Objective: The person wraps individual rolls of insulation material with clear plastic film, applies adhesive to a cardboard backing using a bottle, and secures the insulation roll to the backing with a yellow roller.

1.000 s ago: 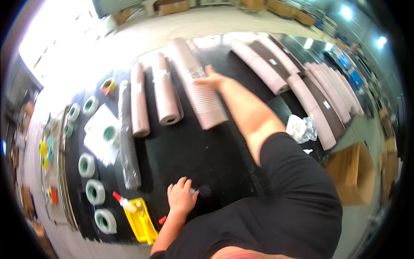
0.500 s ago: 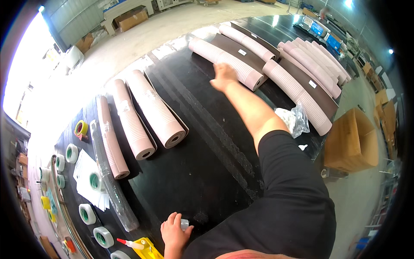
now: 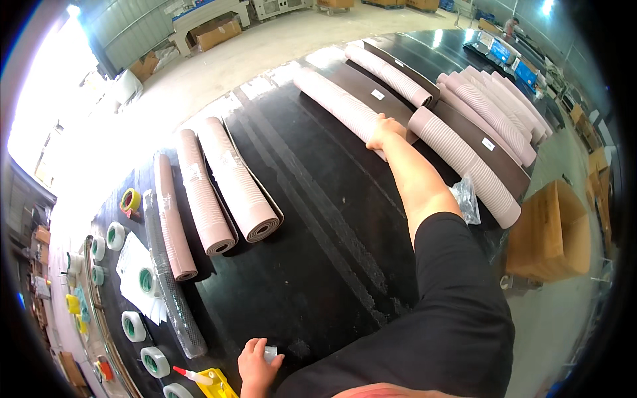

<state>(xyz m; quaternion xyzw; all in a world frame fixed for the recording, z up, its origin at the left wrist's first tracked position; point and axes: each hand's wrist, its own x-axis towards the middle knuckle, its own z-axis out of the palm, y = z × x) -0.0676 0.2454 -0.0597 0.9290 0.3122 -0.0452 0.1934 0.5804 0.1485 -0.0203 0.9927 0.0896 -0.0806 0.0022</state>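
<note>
My right arm reaches over the table, and my right hand [image 3: 387, 132] is closed over the near end of a partly rolled pink ribbed mat [image 3: 335, 103]. Its dark brown inner side lies unrolled to the right, with a small white label [image 3: 378, 95] on it. Close to the table's front edge, my left hand [image 3: 259, 363] has its fingers curled around a small whitish, see-through piece [image 3: 270, 353]; its kind is unclear. Just right of my right hand lies another partly unrolled mat [image 3: 464, 166], also labelled.
Rolled mats [image 3: 239, 179] lie at left, beside a long plastic-wrapped roll [image 3: 174, 298]. Several tape rolls [image 3: 133, 326], paper sheets [image 3: 129, 259], and a red-tipped bottle [image 3: 192, 375] line the left edge. At right are a clear plastic bag [image 3: 468, 199], stacked mats [image 3: 491, 99] and an open carton [image 3: 547, 232].
My right hand has moved right and nearer along the mat, from its left side to its near end. My left hand stays near the front edge. The view has shifted slightly.
</note>
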